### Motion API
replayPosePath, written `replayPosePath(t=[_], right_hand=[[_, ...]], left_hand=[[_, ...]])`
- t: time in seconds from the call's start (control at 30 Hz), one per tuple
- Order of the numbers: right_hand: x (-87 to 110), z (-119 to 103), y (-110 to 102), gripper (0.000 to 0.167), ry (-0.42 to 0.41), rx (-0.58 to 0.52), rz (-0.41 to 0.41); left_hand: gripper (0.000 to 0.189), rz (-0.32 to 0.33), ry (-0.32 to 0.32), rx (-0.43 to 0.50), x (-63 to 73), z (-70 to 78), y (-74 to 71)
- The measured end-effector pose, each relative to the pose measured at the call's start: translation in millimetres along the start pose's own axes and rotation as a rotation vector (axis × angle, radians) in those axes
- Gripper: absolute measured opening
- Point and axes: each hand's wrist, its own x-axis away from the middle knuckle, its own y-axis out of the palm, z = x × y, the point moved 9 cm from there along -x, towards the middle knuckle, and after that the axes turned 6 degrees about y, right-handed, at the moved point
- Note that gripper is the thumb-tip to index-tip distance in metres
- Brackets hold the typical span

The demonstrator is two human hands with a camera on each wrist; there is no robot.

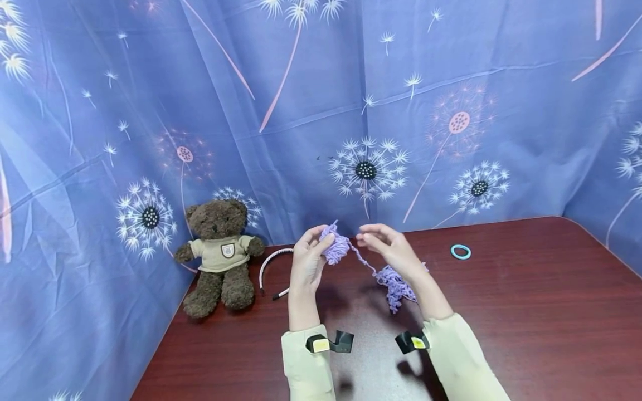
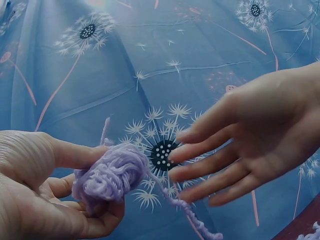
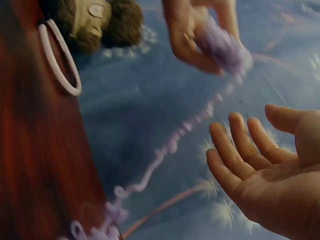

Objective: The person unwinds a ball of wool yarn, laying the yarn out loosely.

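Observation:
My left hand (image 1: pixel 308 259) holds a small ball of purple yarn (image 1: pixel 336 245) up above the table, thumb on one side and fingers round the other. In the left wrist view the wound ball (image 2: pixel 112 175) shows a short loose end poking up from its top. A strand of yarn (image 3: pixel 185 127) runs from the ball down to a loose, tangled purple heap (image 1: pixel 396 285) on the table. To the right of the ball is my right hand (image 1: pixel 388 245), fingers spread and slightly bent, with nothing in it. The right forearm partly covers the heap.
A brown teddy bear (image 1: pixel 220 256) in a beige shirt sits at the table's back left. Beside it lies a white headband (image 1: pixel 268 264), partly behind the left hand. A turquoise ring (image 1: pixel 460 252) lies at the right on the red-brown table (image 1: pixel 541 312). A blue dandelion-print curtain (image 1: pixel 311 111) hangs behind.

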Motion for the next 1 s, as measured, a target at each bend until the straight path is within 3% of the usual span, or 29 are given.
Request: replayPosePath(t=[0.13, 0.33, 0.57, 0.7, 1.0], right_hand=[[0.8, 4, 18, 0.043, 0.038, 0.069, -0.038], [1.5, 7, 23, 0.039, 0.044, 0.166, -0.059], [0.0, 3, 21, 0.032, 0.018, 0.115, -0.029], [0.5, 3, 20, 0.03, 0.019, 0.074, 0.003], [2.2, 2, 18, 0.026, 0.021, 0.012, 0.077]], left_hand=[[0.019, -0.009, -0.01, -0.014, 0.3, -1.9, 1.8], [0.022, -0.041, -0.011, -0.007, 0.7, -3.4, 7.4], [0.025, -0.14, -0.02, 0.044, 0.8, -4.8, 17.4], [0.031, -0.165, -0.03, 0.032, 0.9, -6.6, 20.4], [0.039, -0.077, -0.018, 0.036, -0.2, -5.1, 13.8]])
